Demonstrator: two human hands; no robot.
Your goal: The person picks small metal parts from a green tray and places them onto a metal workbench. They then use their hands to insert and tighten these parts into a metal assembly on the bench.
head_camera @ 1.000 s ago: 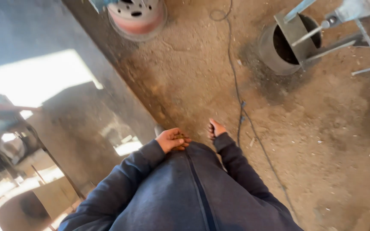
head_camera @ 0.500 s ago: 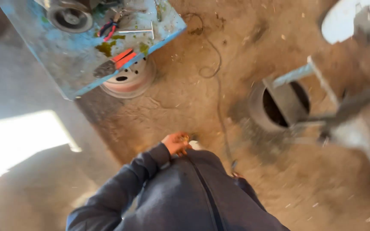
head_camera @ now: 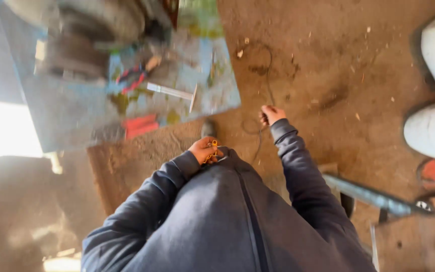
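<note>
1. Orange thing [head_camera: 210, 150], small, pinched in the curled left hand [head_camera: 205, 149] at mid-frame, against the jacket [head_camera: 227, 221].
2. Right hand [head_camera: 270, 115], fisted, grips nothing visible; a cable [head_camera: 258, 132] lies beside it.
3. Blue table [head_camera: 217, 75], upper left: hammer [head_camera: 174, 93] and pliers [head_camera: 132, 80] lie untouched.

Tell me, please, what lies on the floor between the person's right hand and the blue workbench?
Head view: between right hand and blue workbench, only bare dirt floor with a thin dark cable.

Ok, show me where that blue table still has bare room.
Bare strip along the blue table near edge, left of the red block. Crowded above: pliers, T-shaped tool, blurred machinery. Left hand holds something small and yellow at the jacket.
</note>
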